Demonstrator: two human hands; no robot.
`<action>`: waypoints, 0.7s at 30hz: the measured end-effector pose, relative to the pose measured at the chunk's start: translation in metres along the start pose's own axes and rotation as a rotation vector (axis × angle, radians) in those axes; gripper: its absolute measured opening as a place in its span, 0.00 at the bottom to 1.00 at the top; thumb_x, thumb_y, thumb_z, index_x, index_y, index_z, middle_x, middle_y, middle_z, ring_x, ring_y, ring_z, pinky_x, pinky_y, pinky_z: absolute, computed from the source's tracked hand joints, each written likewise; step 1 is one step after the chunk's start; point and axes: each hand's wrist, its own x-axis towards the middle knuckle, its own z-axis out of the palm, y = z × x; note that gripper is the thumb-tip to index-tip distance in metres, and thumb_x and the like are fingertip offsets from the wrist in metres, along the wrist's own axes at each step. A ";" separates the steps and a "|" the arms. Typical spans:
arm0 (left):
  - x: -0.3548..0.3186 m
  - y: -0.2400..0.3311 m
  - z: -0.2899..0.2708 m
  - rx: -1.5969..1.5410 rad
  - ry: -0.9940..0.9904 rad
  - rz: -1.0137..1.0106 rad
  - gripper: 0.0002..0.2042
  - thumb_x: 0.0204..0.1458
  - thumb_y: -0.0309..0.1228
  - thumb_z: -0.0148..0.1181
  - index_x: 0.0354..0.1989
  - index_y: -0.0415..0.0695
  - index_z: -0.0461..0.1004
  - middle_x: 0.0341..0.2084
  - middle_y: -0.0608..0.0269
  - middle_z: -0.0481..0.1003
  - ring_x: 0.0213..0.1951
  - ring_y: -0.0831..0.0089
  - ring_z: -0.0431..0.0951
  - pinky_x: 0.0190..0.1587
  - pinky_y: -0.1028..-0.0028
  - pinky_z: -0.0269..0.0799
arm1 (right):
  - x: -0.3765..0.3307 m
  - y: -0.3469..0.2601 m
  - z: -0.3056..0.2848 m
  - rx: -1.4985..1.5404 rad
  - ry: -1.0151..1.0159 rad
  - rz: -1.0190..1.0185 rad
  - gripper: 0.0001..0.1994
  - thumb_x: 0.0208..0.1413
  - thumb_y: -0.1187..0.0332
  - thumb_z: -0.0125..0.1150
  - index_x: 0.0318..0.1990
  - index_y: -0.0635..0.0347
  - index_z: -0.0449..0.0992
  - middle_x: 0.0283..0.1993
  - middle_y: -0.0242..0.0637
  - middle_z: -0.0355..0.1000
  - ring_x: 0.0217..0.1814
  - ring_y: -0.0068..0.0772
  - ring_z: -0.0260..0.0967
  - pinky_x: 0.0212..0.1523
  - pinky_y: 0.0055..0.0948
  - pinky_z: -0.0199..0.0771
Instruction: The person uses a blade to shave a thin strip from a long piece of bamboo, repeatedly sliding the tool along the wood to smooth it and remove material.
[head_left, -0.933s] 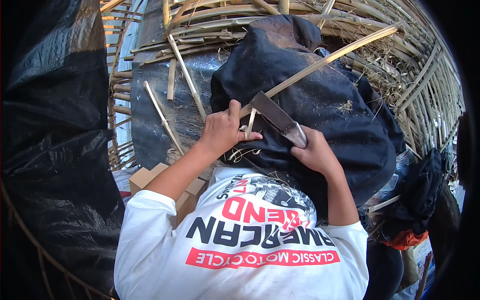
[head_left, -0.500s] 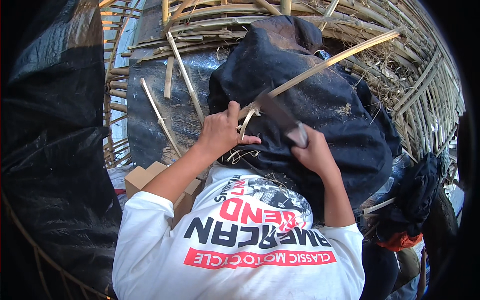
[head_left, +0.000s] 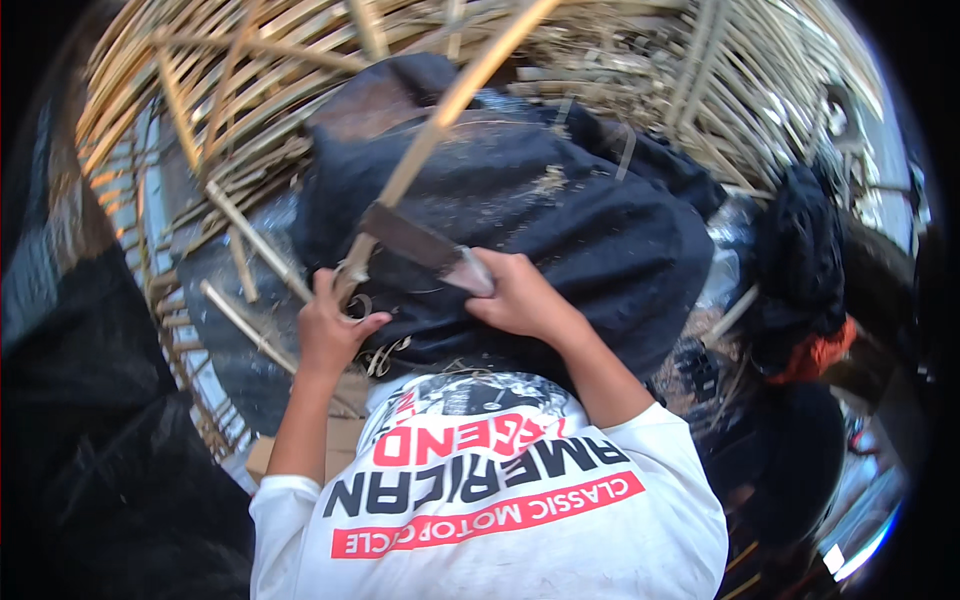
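Slanting up and away from me is a long, pale bamboo strip [head_left: 440, 120]. My left hand [head_left: 330, 325] is closed around its near end, with the thumb out to the side. My right hand [head_left: 525, 293] grips the light-coloured handle of a knife with a broad, dark blade [head_left: 412, 238]. The blade lies across the strip, just beyond my left fingers. A thin curl of shaving hangs by my left hand, and loose shavings [head_left: 385, 355] lie below it. Dark cloth [head_left: 520, 220] spreads beneath both hands, with bits of shaving scattered on it.
Narrow bamboo pieces [head_left: 258, 240] lie to the left of my left hand. Stacked bamboo strips [head_left: 600, 90] fill the far side. Beside my left arm is a cardboard box [head_left: 335, 435]. Black sheeting [head_left: 90, 450] stands at left; an orange cloth [head_left: 815, 350] lies at right.
The view has swung, so hands and cloth appear further left. The bamboo strip now points more steeply away. The knife remains against it near my left hand.
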 end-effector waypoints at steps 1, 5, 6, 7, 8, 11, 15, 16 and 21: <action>0.000 0.000 -0.002 -0.030 -0.006 0.003 0.45 0.32 0.69 0.66 0.46 0.39 0.64 0.27 0.48 0.77 0.32 0.48 0.80 0.32 0.60 0.75 | -0.006 0.003 0.001 0.021 0.049 -0.040 0.15 0.41 0.72 0.64 0.40 0.64 0.74 0.34 0.56 0.76 0.41 0.59 0.75 0.40 0.44 0.74; -0.006 0.018 -0.016 -0.278 -0.064 -0.117 0.46 0.32 0.72 0.64 0.42 0.36 0.67 0.26 0.68 0.71 0.29 0.79 0.71 0.28 0.76 0.68 | -0.039 0.002 -0.005 0.244 0.136 -0.115 0.13 0.48 0.74 0.65 0.41 0.67 0.73 0.30 0.47 0.76 0.29 0.33 0.74 0.35 0.29 0.72; -0.003 0.023 -0.019 -0.260 -0.103 -0.111 0.47 0.32 0.73 0.64 0.41 0.35 0.67 0.26 0.72 0.68 0.29 0.84 0.67 0.27 0.80 0.65 | -0.049 0.003 -0.010 0.248 0.168 -0.107 0.13 0.48 0.74 0.65 0.41 0.67 0.73 0.30 0.47 0.76 0.29 0.33 0.74 0.35 0.29 0.72; -0.001 0.039 -0.017 -0.280 -0.015 -0.040 0.45 0.34 0.75 0.61 0.38 0.38 0.66 0.22 0.75 0.63 0.25 0.87 0.61 0.23 0.83 0.57 | -0.054 0.001 -0.012 0.309 0.236 -0.138 0.12 0.49 0.73 0.66 0.41 0.67 0.73 0.30 0.42 0.76 0.30 0.28 0.72 0.35 0.28 0.71; 0.001 0.045 -0.018 -0.271 -0.012 -0.023 0.45 0.34 0.75 0.61 0.38 0.38 0.66 0.22 0.75 0.63 0.25 0.87 0.61 0.23 0.83 0.57 | -0.057 0.001 -0.015 0.369 0.299 -0.169 0.12 0.51 0.72 0.67 0.40 0.67 0.73 0.30 0.37 0.75 0.30 0.23 0.70 0.34 0.27 0.70; 0.005 0.081 -0.019 -0.681 -0.251 -0.122 0.40 0.42 0.76 0.51 0.34 0.45 0.61 0.17 0.77 0.56 0.18 0.88 0.54 0.20 0.83 0.49 | -0.058 -0.005 -0.032 0.361 0.346 -0.163 0.15 0.50 0.69 0.71 0.40 0.66 0.74 0.31 0.31 0.74 0.32 0.17 0.66 0.34 0.24 0.69; 0.022 0.153 0.020 -1.239 -0.235 -0.066 0.26 0.60 0.63 0.43 0.35 0.48 0.58 0.16 0.73 0.54 0.18 0.81 0.55 0.24 0.78 0.57 | -0.052 -0.019 -0.044 0.361 0.286 -0.180 0.19 0.46 0.66 0.77 0.41 0.64 0.75 0.33 0.31 0.75 0.35 0.16 0.69 0.38 0.22 0.72; 0.028 0.171 0.030 -1.316 -0.165 0.011 0.25 0.61 0.62 0.42 0.36 0.49 0.57 0.16 0.74 0.52 0.19 0.79 0.55 0.27 0.75 0.58 | -0.049 -0.025 -0.044 0.375 0.302 -0.264 0.20 0.45 0.66 0.78 0.41 0.64 0.75 0.34 0.31 0.76 0.36 0.17 0.69 0.40 0.22 0.72; 0.051 0.190 0.053 -1.373 -0.005 0.320 0.22 0.63 0.57 0.43 0.35 0.48 0.57 0.18 0.72 0.55 0.25 0.77 0.59 0.42 0.68 0.66 | -0.064 -0.041 -0.034 0.528 0.416 -0.337 0.17 0.46 0.73 0.76 0.43 0.66 0.77 0.38 0.33 0.78 0.39 0.19 0.72 0.43 0.22 0.73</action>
